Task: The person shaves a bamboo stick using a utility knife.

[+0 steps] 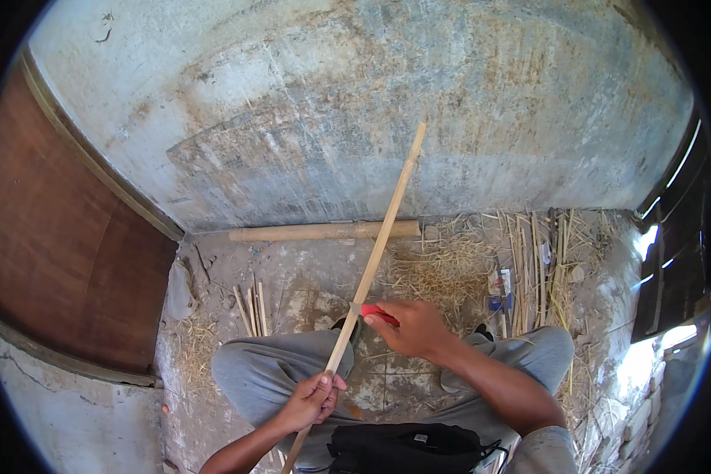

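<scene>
A long pale bamboo strip (pixel 389 225) slants up from my lap, its far end in front of the wall. Low on the strip, my left hand (pixel 314 401) is closed around it. My right hand (pixel 416 329) grips a small knife (pixel 380 314) by its red handle. The short blade meets the strip between my knees, a little beyond my left hand; my fingers hide part of the handle. The strip's near end runs down past my left wrist to the lower edge.
A bamboo pole (pixel 324 231) lies along the foot of the stained wall (pixel 419 95). Thin shavings (pixel 442 268) are heaped beyond my right hand, beside a row of split strips (pixel 533 272). Several short sticks (pixel 252 310) lie by my left knee. A black bag (pixel 411 446) rests on my lap.
</scene>
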The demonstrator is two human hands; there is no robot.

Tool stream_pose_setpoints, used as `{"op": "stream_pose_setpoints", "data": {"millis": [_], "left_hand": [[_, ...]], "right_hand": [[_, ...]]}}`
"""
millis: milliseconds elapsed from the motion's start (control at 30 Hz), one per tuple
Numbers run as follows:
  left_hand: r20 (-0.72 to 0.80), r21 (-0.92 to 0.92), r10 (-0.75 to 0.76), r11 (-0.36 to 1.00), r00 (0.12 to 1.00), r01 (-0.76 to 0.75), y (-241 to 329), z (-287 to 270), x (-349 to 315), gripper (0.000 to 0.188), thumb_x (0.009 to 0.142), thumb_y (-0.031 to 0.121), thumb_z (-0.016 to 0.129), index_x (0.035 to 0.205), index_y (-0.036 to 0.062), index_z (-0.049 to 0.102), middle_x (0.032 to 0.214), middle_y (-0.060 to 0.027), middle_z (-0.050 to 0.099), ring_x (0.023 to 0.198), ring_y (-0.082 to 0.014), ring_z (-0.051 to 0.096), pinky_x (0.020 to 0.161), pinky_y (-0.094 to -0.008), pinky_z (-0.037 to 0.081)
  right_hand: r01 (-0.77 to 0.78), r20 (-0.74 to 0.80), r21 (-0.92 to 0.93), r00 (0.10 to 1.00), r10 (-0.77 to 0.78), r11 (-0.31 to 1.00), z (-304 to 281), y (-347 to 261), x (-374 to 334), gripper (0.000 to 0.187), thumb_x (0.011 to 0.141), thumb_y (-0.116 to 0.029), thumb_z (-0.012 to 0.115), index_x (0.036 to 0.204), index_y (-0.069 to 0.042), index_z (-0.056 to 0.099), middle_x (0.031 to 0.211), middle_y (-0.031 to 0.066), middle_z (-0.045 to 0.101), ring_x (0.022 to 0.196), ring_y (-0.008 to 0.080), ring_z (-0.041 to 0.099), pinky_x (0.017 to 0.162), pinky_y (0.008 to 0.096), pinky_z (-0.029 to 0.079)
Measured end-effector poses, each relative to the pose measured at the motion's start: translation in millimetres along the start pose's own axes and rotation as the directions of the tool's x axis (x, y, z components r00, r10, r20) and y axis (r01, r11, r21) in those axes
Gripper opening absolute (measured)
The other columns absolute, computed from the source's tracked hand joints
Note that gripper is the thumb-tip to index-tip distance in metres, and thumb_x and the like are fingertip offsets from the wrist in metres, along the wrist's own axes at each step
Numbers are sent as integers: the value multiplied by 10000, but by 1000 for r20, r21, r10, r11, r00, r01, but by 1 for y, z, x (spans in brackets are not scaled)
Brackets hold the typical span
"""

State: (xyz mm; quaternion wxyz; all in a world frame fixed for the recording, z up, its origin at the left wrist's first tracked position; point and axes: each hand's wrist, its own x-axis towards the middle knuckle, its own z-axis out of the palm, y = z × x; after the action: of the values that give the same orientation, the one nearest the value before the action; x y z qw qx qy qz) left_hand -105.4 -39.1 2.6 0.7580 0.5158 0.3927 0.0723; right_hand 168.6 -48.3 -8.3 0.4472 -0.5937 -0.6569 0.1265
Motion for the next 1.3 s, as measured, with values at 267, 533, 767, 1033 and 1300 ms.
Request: {"op": "stream_pose_setpoints", "data": {"millis": [267, 533, 767, 1033, 1300], "left_hand": [[-60, 104, 81, 992, 995, -75, -7, 2, 5, 398, 1086, 378, 315, 1080, 20, 488, 623, 6, 367, 466, -75, 321, 404, -249, 286], [-143, 301, 129, 950, 981, -81, -6, 12, 0, 327, 1086, 322, 360, 994, 45, 506, 638, 13, 425, 531, -73, 388, 493, -253, 371], [-165, 314, 120, 947, 979, -63, -5, 18, -4, 346, 1082, 344, 370, 966, 45, 502, 639, 12, 453, 544, -76, 426, 503, -258, 386], [-176, 272, 101, 961, 979, -50, -6, 19, -9, 347, 1078, 352, 381, 969, 47, 505, 646, 15, 448, 547, -73, 424, 505, -259, 389], [-197, 308, 80, 951, 977, -16, -6, 19, -14, 344, 1073, 359, 400, 969, 48, 508, 645, 12, 448, 556, -75, 431, 509, -262, 388]], "right_hand": [[27, 85, -30, 996, -25, 999, 4, -5, -4, 301, 888, -320, 710, 937, -23, 717, 731, 147, 681, 594, 301, 668, 514, 375, 512], [56, 73, -107, 996, -48, 993, 7, -10, -7, 305, 855, -317, 731, 918, -19, 714, 713, 102, 687, 575, 273, 671, 491, 365, 525], [62, 53, -147, 997, -55, 987, 7, -9, -8, 315, 847, -328, 741, 924, -24, 711, 683, 93, 669, 553, 263, 662, 462, 359, 507], [49, -22, -166, 998, -54, 985, 5, -7, -3, 298, 855, -331, 738, 882, -36, 717, 618, 89, 635, 525, 264, 646, 430, 358, 475], [46, -40, -117, 998, -51, 992, 5, -3, -2, 298, 860, -331, 733, 873, -34, 714, 637, 109, 646, 535, 286, 648, 445, 371, 479]]}}
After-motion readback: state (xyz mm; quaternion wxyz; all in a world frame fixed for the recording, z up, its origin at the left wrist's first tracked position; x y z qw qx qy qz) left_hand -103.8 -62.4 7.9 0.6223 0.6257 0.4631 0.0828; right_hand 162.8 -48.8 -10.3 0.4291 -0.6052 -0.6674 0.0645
